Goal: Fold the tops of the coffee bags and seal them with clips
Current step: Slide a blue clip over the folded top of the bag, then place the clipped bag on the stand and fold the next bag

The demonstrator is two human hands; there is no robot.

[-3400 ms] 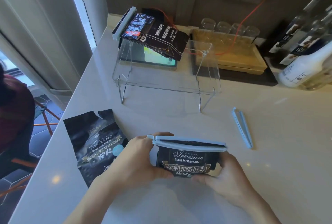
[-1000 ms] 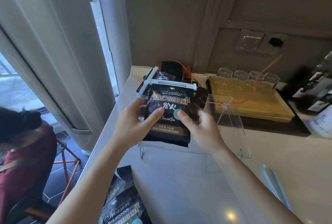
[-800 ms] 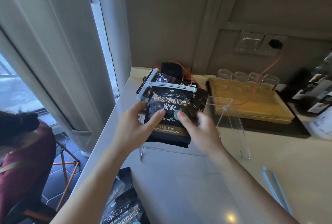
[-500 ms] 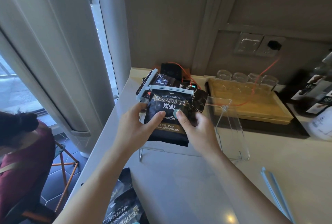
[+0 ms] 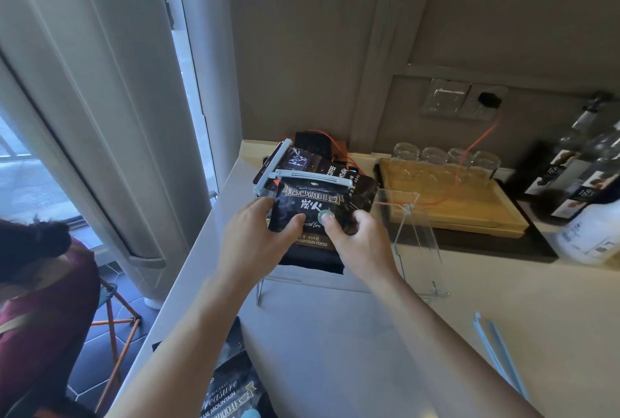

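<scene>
Both bare arms reach forward from the lower edge of the view, forearms converging toward the middle. The left hand [image 5: 256, 240] is spread, fingers curled around the left side of a clipped coffee bag [image 5: 310, 213], thumb pressed on its face. The right hand [image 5: 360, 241] grips the bag's right side, thumb laid flat on the front, wrist slightly bent.

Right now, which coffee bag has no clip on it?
The bag at the near counter edge, bottom of view: its top is bare. Both bags on the clear stand, the held bag and the one behind it, carry pale clips.
</scene>
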